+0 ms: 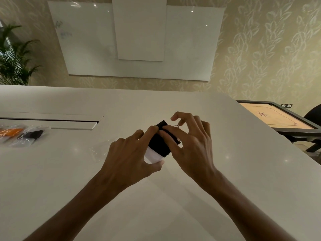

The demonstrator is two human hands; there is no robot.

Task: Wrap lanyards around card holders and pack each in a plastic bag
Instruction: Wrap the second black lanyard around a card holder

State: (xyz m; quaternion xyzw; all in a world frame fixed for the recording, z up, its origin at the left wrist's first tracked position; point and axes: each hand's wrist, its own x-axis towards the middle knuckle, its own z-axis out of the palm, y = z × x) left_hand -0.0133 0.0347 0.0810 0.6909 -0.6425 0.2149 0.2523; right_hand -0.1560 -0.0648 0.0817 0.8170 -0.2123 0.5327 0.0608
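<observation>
Both hands work above the table (pixel 191 197); left hand (pixel 128 153) grips the card holder (pixel 152 156) by its white end, right hand (pixel 189 141) pinches the black lanyard (pixel 159 143) wound round it; advise keeping turns taut, tucking the metal clip (pixel 175 126) before bagging.
</observation>
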